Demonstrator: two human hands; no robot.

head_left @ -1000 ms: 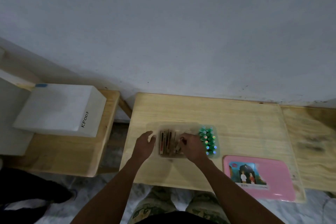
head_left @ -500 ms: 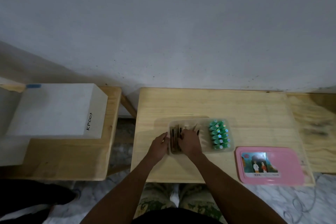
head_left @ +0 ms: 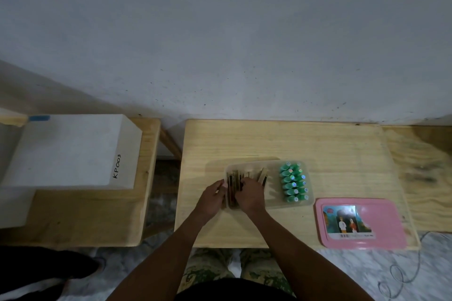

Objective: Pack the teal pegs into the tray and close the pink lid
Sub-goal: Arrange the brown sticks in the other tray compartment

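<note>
**Lid parked aside while you tidied the slats**
Pink lid [head_left: 381, 223] lay nearest, right of your right hand [head_left: 249, 197], whose fingers curled on the wooden slats [head_left: 232, 182]. Your left hand [head_left: 211, 197] touched the tray [head_left: 275, 166] wall, probably steadying it; grip unclear. Teal pegs [head_left: 293, 184] sat packed just right of the grip.
</note>
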